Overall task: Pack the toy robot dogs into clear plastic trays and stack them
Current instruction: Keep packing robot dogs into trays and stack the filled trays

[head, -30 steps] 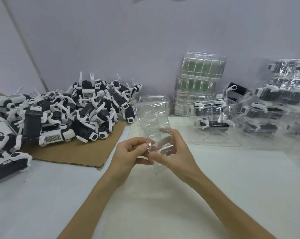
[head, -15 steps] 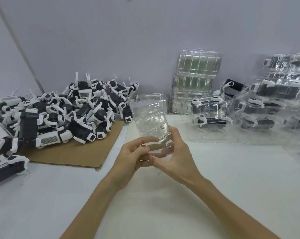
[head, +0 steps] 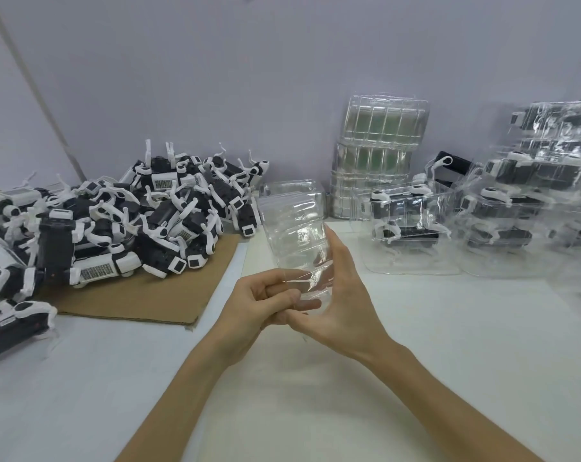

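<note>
A clear plastic tray (head: 294, 231) is held upright above the middle of the white table. My left hand (head: 255, 303) pinches its lower edge with thumb and fingers. My right hand (head: 344, 295) wraps the tray's right side and bottom, fingers behind the plastic. A heap of black-and-white toy robot dogs (head: 122, 221) lies on a cardboard sheet (head: 155, 295) at the left. Packed trays with dogs inside (head: 406, 218) stand at the right, and more of them are piled in a stack (head: 542, 181) at the far right.
A tall stack of nested clear trays (head: 379, 151) leans against the wall at the back. Another clear tray (head: 292, 190) sits behind the held one. One dog (head: 9, 325) lies at the left edge. White table surface (head: 316, 411) spreads around my forearms.
Both hands have lifted the tray slightly and turned it more upright. My left fingers have shifted along its lower edge. The view has dipped a little.
</note>
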A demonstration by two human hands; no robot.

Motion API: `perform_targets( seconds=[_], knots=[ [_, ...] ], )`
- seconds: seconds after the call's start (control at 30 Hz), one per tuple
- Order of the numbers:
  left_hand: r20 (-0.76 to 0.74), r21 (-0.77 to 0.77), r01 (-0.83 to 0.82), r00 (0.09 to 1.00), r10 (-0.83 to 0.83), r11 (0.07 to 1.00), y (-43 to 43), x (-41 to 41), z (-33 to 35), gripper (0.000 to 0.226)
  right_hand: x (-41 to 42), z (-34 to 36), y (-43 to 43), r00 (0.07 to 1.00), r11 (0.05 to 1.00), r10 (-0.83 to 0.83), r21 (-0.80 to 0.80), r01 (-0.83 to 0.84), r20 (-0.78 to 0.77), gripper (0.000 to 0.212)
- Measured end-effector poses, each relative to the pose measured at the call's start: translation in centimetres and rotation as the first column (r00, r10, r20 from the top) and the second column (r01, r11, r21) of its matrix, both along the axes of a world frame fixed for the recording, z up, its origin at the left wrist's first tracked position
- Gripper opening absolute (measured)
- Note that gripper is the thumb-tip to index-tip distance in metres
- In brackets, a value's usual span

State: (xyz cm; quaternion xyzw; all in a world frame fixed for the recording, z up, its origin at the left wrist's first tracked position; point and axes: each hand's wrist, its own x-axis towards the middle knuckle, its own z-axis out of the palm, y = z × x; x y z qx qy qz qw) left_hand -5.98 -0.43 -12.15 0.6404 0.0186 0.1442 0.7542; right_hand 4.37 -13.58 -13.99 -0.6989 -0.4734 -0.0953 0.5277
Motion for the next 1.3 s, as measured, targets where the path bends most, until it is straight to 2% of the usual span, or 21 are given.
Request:
perform_targets(
  seconds=[0.17, 0.37, 0.6, 0.8, 0.97, 1.13, 1.23, 1.3],
  knots=[
    [0.010, -0.005, 0.002, 1.000, -0.002, 1.000, -0.1, 0.3, -0.2, 0.026, 0.2, -0.1, 0.2, 1.000, 0.997, 0.013, 0.082, -0.012, -0.011, 0.101],
    [0.067, 0.039, -0.057, 0.996, 0.054, 0.998, -0.3, 0.6, -0.5, 0.029, 0.4, -0.2, 0.3, 0.998, 0.988, 0.062, 0.141, -0.060, -0.011, 0.105],
    [0.115, 0.080, -0.101, 0.989, 0.092, 0.992, -0.7, 1.0, -0.8, 0.039, 1.2, 0.0, 0.4, 0.997, 0.990, 0.006, 0.140, -0.018, 0.083, 0.105],
    [0.151, 0.106, -0.147, 0.980, 0.130, 0.983, -0.4, 1.1, -1.1, 0.032, 1.2, 0.2, 0.6, 0.995, 0.989, -0.007, 0.146, -0.008, 0.101, 0.104],
    [0.175, 0.123, -0.162, 0.975, 0.139, 0.979, -0.5, 1.2, -1.3, 0.034, 1.6, 0.1, 0.5, 0.990, 0.989, -0.049, 0.147, 0.029, 0.134, 0.107],
    [0.192, 0.154, -0.196, 0.967, 0.166, 0.968, -0.3, 1.1, -1.6, 0.039, 1.6, 0.7, 0.4, 0.985, 0.986, -0.072, 0.158, 0.046, 0.157, 0.101],
    [0.170, 0.162, -0.278, 0.953, 0.250, 0.947, 2.0, 0.3, -1.4, 0.032, 4.2, 2.0, -1.8, 0.978, 0.937, -0.211, 0.285, 0.204, -0.006, 0.091],
    [0.169, 0.080, -0.396, 0.910, 0.379, 0.915, 4.4, -0.2, -0.9, 0.028, 6.4, 2.8, -4.0, 0.944, 0.876, -0.290, 0.354, 0.327, -0.155, 0.090]
  ],
)
